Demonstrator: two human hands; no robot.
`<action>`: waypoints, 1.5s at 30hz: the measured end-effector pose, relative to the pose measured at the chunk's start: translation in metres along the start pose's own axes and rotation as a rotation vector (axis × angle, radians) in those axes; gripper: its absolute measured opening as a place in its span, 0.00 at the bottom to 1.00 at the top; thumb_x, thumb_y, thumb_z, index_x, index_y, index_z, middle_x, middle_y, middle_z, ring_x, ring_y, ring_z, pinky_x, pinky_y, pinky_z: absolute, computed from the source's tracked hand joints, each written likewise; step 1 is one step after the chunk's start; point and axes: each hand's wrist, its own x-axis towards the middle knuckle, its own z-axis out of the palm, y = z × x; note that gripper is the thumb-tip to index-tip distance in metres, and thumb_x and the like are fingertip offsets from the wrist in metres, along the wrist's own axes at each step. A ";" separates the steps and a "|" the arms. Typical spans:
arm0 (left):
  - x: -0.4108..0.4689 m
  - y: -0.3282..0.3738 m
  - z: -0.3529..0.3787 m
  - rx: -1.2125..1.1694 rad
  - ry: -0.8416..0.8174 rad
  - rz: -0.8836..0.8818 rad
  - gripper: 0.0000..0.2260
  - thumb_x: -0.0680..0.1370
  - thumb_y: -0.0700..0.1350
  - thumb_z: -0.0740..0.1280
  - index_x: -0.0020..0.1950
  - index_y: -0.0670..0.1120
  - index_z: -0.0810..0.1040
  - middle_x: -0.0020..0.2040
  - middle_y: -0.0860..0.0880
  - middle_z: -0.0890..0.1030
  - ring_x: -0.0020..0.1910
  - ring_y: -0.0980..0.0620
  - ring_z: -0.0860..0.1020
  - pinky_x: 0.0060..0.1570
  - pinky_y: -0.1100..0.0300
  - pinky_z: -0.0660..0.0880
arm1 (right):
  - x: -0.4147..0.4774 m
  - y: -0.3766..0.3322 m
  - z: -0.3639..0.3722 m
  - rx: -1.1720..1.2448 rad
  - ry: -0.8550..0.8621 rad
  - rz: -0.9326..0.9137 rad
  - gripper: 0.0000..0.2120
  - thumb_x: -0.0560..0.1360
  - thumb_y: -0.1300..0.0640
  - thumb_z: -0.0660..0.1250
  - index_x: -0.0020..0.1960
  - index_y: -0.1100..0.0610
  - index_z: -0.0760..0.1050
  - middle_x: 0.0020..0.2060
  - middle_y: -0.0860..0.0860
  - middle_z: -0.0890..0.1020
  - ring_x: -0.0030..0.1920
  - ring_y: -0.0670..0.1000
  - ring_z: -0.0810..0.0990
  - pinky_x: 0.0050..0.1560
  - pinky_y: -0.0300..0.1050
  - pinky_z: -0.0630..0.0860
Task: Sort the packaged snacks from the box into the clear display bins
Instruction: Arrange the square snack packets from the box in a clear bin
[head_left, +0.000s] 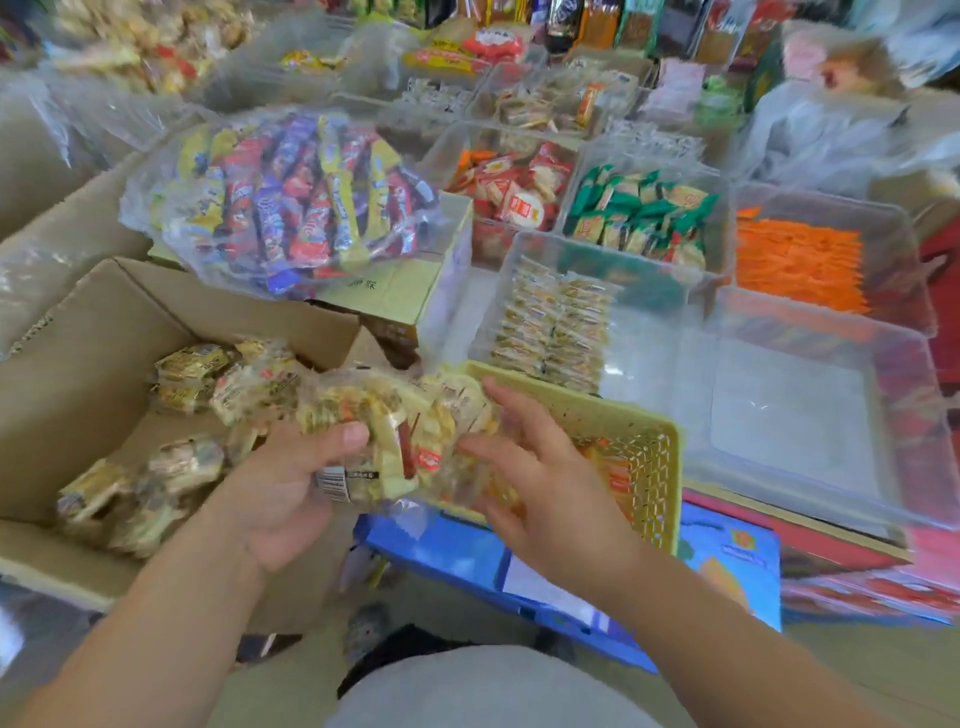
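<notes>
Your left hand (283, 493) was curled around the near end of a clear bag of small wrapped snacks (395, 436), thumb on top and a barcode label showing just beside the thumb. Your right hand (540, 478) lay spread, fingers (498, 395) extended, against the far side of the same bag, touching it without closing. You held the bag above the gap between the cardboard box (104, 364) on your left and a yellow perforated basket (639, 447) on your right; the basket's rim sat just behind the bag, with orange-wrapped items inside.

More snack packets (197, 369) of the same pale wrapping remained in the box, some against its far wall and another cluster (140, 488) nearer you. Beyond the box, a large clear sack of long, colourful bars (296, 197) rested on a second carton (400, 291).

To the right stood the clear display bins. The nearest bin (810, 415) held nothing visible. The one behind the basket (550, 322) carried neat rows of pale packets along its left side. Farther back, separate bins contained red-and-orange packets (514, 187), green-and-yellow packets (639, 213), and orange strip-shaped packets (800, 265). A blue box (447, 551) lay below the basket. Motion blur obscured the finer print.
</notes>
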 end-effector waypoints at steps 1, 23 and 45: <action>0.001 -0.010 0.016 -0.058 -0.003 -0.016 0.21 0.64 0.47 0.80 0.53 0.39 0.87 0.53 0.36 0.86 0.48 0.40 0.87 0.42 0.48 0.85 | -0.009 0.010 -0.011 -0.022 0.020 -0.007 0.33 0.68 0.62 0.77 0.68 0.45 0.70 0.76 0.53 0.64 0.66 0.56 0.74 0.59 0.48 0.77; 0.105 -0.049 0.176 0.091 0.132 -0.089 0.23 0.64 0.50 0.79 0.57 0.45 0.86 0.55 0.42 0.87 0.48 0.45 0.87 0.38 0.54 0.83 | -0.091 0.166 -0.111 -0.032 0.288 0.506 0.14 0.77 0.61 0.73 0.62 0.54 0.81 0.53 0.47 0.82 0.51 0.52 0.80 0.53 0.48 0.78; 0.264 -0.070 0.122 0.676 0.246 0.014 0.38 0.66 0.62 0.81 0.73 0.54 0.73 0.71 0.53 0.76 0.72 0.46 0.72 0.63 0.48 0.74 | 0.079 0.266 -0.052 -0.771 -0.940 0.365 0.12 0.76 0.64 0.63 0.54 0.51 0.80 0.47 0.49 0.78 0.53 0.54 0.75 0.48 0.48 0.67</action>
